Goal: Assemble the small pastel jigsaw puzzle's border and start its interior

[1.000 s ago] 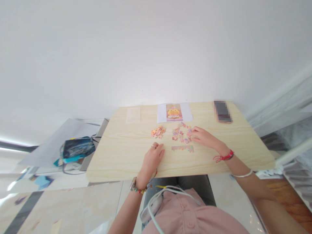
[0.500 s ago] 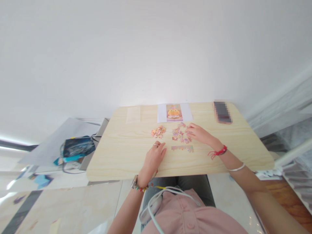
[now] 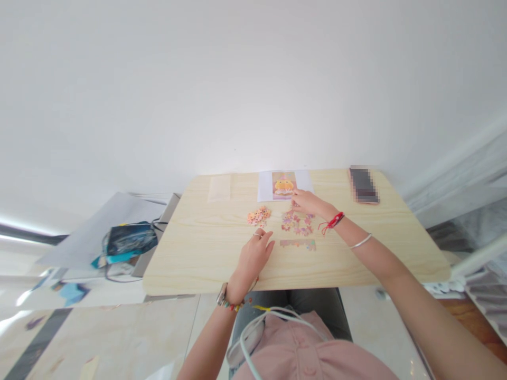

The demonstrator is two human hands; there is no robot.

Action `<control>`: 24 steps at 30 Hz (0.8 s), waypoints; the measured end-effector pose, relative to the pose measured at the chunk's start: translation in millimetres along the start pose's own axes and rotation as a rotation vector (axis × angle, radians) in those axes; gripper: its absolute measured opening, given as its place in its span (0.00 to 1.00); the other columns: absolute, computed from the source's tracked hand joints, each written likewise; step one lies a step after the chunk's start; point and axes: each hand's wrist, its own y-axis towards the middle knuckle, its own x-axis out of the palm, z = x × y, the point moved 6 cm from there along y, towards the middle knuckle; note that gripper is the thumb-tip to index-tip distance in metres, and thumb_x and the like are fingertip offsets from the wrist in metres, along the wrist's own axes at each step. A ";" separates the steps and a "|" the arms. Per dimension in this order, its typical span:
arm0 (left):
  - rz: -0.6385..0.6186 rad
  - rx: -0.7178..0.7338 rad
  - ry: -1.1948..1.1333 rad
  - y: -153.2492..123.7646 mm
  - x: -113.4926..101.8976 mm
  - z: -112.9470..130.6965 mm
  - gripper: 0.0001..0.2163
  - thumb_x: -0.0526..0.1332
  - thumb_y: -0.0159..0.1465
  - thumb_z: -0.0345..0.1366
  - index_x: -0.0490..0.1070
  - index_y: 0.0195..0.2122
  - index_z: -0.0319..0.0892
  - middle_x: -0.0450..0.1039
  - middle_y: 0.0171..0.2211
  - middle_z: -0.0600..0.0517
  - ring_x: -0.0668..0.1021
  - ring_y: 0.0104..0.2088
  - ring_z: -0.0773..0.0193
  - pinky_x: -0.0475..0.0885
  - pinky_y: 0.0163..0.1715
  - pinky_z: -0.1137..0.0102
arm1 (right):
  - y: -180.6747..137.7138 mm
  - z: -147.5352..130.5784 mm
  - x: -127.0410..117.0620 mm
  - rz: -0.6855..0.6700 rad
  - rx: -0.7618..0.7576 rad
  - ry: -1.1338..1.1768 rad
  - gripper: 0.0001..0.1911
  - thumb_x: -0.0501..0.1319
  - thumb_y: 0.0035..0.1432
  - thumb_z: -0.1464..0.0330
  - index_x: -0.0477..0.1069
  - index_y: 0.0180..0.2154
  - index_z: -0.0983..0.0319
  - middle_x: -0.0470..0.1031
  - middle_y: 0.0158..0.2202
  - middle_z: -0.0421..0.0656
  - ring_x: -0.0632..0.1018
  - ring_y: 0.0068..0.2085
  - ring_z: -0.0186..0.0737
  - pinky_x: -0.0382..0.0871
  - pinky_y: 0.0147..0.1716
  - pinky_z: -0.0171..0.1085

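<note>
Small jigsaw pieces lie in two groups on the table. A dense heap of orange and yellow puzzle pieces is on the left, and a looser spread of pink and purple puzzle pieces is right of it. Nearer me is a joined strip of puzzle pieces with a straight edge at the top. My right hand reaches to the far end of the pink spread, its fingertips pinched together at a puzzle piece, largely hidden. My left hand rests on the table left of the strip, fingers loosely bent, thumb apart, holding nothing.
Behind the pieces, a paper sheet with a printed yellow character picture lies near the wall. A pale flat packet is at back left, a blurred-out phone at back right. A dark blue bag lies beyond the wooden table's left side.
My right hand has moved left and away from me, from the right side of the pink pieces to their far end. My left hand stays in place.
</note>
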 end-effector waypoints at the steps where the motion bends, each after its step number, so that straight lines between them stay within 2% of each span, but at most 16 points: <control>1: -0.001 0.000 -0.003 -0.3 0.4 -0.6 0.13 0.52 0.62 0.34 0.64 0.47 0.41 0.67 0.41 0.47 0.74 0.34 0.66 0.70 0.35 0.72 | -0.2 0.2 -1.6 -0.007 -0.003 0.008 0.10 0.56 0.55 0.66 0.70 0.38 0.64 0.66 0.39 0.48 0.70 0.35 0.38 0.62 0.33 0.35; 5: -0.002 -0.002 -0.014 -1.1 1.8 -3.2 0.13 0.52 0.62 0.34 0.64 0.47 0.40 0.67 0.41 0.48 0.74 0.33 0.66 0.70 0.34 0.72 | -8.3 4.0 -13.8 0.037 0.000 0.046 0.09 0.56 0.55 0.68 0.69 0.36 0.65 0.66 0.38 0.48 0.70 0.36 0.38 0.62 0.35 0.35; 9: 0.005 0.009 -0.004 -0.6 3.6 -4.2 0.13 0.52 0.62 0.34 0.64 0.47 0.42 0.67 0.40 0.48 0.74 0.34 0.66 0.70 0.35 0.73 | -30.5 6.3 -23.0 0.111 -0.013 0.110 0.08 0.58 0.53 0.68 0.68 0.36 0.64 0.65 0.38 0.47 0.69 0.38 0.39 0.62 0.38 0.35; 16: -0.003 0.048 0.026 13.1 7.1 5.1 0.13 0.51 0.62 0.34 0.64 0.48 0.42 0.66 0.42 0.47 0.73 0.37 0.64 0.70 0.35 0.72 | -57.5 -2.2 -3.9 0.078 -0.027 0.153 0.07 0.58 0.52 0.69 0.69 0.36 0.64 0.65 0.37 0.46 0.70 0.36 0.38 0.63 0.37 0.35; 22: -0.020 0.063 0.023 21.0 5.4 12.9 0.13 0.50 0.63 0.35 0.64 0.47 0.43 0.65 0.42 0.48 0.73 0.37 0.64 0.70 0.34 0.72 | -70.2 27.3 -15.9 0.240 0.046 0.269 0.09 0.54 0.55 0.72 0.70 0.38 0.62 0.66 0.38 0.45 0.70 0.40 0.39 0.64 0.40 0.37; 24: -0.024 0.057 0.017 20.8 5.9 12.8 0.13 0.50 0.63 0.35 0.64 0.47 0.43 0.65 0.42 0.47 0.73 0.37 0.63 0.70 0.34 0.71 | -77.2 36.1 -15.2 0.242 0.076 0.267 0.09 0.54 0.54 0.72 0.70 0.37 0.62 0.66 0.37 0.45 0.71 0.39 0.39 0.64 0.40 0.37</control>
